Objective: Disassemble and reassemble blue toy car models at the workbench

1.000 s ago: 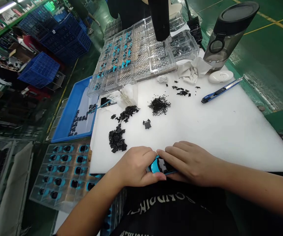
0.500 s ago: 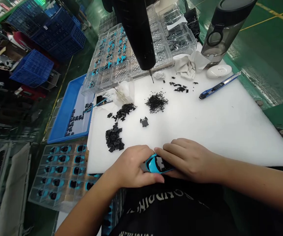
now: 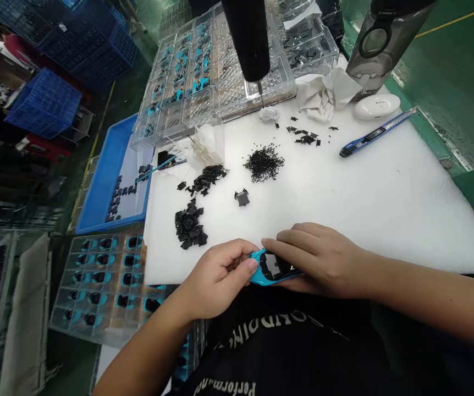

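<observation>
Close to my body, at the near edge of the white board [image 3: 344, 214], I hold a blue toy car body [image 3: 262, 279] with a black and grey middle. My left hand [image 3: 221, 275] pinches its left end between thumb and fingers. Around the right end my right hand [image 3: 317, 261] is wrapped, its fingers lying over the top and hiding part of it. Beyond my hands a single black part with a grey face [image 3: 242, 197] lies on the board. A heap of tiny black screws [image 3: 264, 164] is farther back.
A black electric screwdriver [image 3: 251, 49] hangs over the board. Piles of black parts [image 3: 190, 225] lie at left. A blue utility knife [image 3: 377, 132], white case [image 3: 377, 106] and bottle [image 3: 385, 49] stand right. Compartment trays [image 3: 204, 104] are behind; a blue bin [image 3: 86, 209] is left.
My left thumb has moved up from the car's near side to its left end, uncovering more of the blue body. My right hand keeps its hold. The whole view has shifted slightly.
</observation>
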Available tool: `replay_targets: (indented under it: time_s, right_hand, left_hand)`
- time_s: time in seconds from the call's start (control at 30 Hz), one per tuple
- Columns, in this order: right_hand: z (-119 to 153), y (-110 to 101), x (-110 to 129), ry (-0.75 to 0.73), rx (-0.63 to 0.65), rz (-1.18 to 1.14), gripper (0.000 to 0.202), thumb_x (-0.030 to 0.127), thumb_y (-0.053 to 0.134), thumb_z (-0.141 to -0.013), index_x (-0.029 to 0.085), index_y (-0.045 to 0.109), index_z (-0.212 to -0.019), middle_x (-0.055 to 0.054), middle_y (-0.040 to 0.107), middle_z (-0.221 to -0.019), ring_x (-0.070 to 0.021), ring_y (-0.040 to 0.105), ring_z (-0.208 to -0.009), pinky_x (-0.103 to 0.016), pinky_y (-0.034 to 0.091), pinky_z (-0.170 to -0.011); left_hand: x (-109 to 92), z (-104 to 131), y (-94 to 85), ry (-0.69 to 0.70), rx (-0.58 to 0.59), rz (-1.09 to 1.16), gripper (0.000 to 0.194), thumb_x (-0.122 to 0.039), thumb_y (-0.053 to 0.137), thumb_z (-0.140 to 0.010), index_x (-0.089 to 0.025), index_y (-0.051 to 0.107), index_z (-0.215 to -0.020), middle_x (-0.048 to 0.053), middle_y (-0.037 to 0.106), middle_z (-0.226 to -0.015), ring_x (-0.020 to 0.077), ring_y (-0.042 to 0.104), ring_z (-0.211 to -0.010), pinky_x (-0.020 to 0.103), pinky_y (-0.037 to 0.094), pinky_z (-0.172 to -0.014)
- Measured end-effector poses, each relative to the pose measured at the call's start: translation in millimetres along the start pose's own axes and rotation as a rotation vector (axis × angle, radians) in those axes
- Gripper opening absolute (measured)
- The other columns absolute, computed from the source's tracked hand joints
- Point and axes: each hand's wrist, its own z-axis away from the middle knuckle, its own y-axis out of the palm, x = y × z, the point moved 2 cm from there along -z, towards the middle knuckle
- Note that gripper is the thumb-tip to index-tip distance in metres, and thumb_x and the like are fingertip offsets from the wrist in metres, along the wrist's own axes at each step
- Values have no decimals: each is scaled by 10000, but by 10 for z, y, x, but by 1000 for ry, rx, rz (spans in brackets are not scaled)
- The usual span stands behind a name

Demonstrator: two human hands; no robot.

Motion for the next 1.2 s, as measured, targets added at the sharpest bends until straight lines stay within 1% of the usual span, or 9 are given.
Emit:
replay_targets:
  time_s: [0.33, 0.6, 0.73, 0.8, 0.87, 0.97, 1.03, 1.1, 1.2]
  right_hand:
    - [34, -3, -7, 12, 8, 25, 504, 477, 485, -972, 68, 515, -1265, -132, 648, -941, -228, 573, -769, -358, 471, -687]
    - [36, -16, 1, 4, 11, 59, 488, 455, 489, -972, 80, 517, -1283, -130, 651, -948, -244, 568, -807, -376, 466, -726]
    - [38, 0, -6, 18, -8, 3, 520, 463, 540, -947, 72, 514, -1288, -142, 659, -954, -250, 579, -812, -389, 482, -742]
    - [30, -12, -22, 93, -48, -105, 566, 480, 625, -895, 79, 521, -1281, -146, 665, -968, -252, 596, -829, -388, 493, -746]
    - [14, -33, -52, 260, -51, -364, 588, 498, 678, -852, 104, 541, -1266, -134, 669, -981, -241, 619, -840, -361, 506, -731]
    - [-2, -34, -76, 599, 63, -933, 494, 553, 578, -899, 138, 603, -1166, -95, 671, -933, -198, 632, -771, -314, 514, -678]
    - [-10, -29, -62, 740, 114, -1218, 477, 576, 498, -932, 132, 629, -1053, -80, 659, -892, -173, 619, -708, -313, 512, -673]
    - [-20, -26, -45, 775, 108, -1353, 477, 584, 504, -926, 126, 626, -973, -71, 646, -875, -160, 608, -680, -318, 504, -685]
    - [-26, -14, -29, 770, 93, -1390, 453, 576, 537, -911, 132, 618, -939, -61, 638, -874, -154, 603, -675, -312, 491, -684]
  left_hand:
    - [41, 19, 28, 8, 12, 105, 300, -394, 601, -889, -177, 582, -1094, 51, 594, -857, 149, 542, -730, 285, 457, -658]
    - [66, 30, 80, -10, -29, 114, 238, -386, 587, -900, -177, 570, -1012, 1, 512, -747, 108, 458, -646, 247, 396, -586]
    - [92, 21, 91, -3, -16, 179, 267, -398, 597, -898, -179, 565, -1048, 9, 529, -775, 108, 482, -661, 243, 412, -595]
    - [120, 12, 80, 61, -52, 199, 354, -427, 618, -882, -184, 550, -1131, 35, 565, -852, 131, 532, -731, 262, 452, -649]
    - [141, -5, 49, 188, -184, 158, 457, -457, 635, -865, -196, 515, -1220, 59, 579, -931, 156, 564, -804, 295, 482, -717]
    - [91, -50, 11, 483, -441, -24, 521, -415, 674, -845, -207, 485, -1284, 82, 557, -1024, 165, 568, -832, 348, 503, -787]
    - [-13, -99, 25, 670, -535, -204, 522, -303, 710, -824, -208, 493, -1289, 87, 548, -1043, 168, 565, -841, 369, 516, -805]
    - [-142, -164, 60, 771, -572, -373, 500, -180, 706, -811, -210, 507, -1270, 79, 555, -1017, 165, 564, -841, 344, 535, -766]
    - [-293, -255, 107, 818, -595, -484, 436, -71, 669, -806, -193, 531, -1200, 70, 557, -996, 149, 569, -833, 284, 540, -698]
